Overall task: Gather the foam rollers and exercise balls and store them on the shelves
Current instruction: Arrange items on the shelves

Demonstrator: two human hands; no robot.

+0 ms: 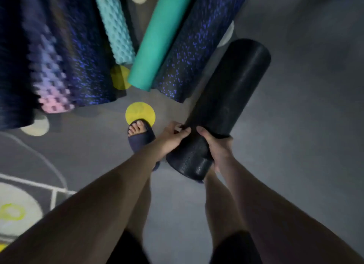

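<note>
Both your hands, left hand and right hand, are clamped round the near end of the long black smooth foam roller, which slants away to the far right over the grey floor. Carry it level, clear of the teal smooth foam roller to its left. No shelf or container is in view.

I can read no text, brand or number in this view. The only possible sign is a yellow squiggle on a pale round patch at the lower left edge of the floor, and it's too blurred for me to make out.
</note>
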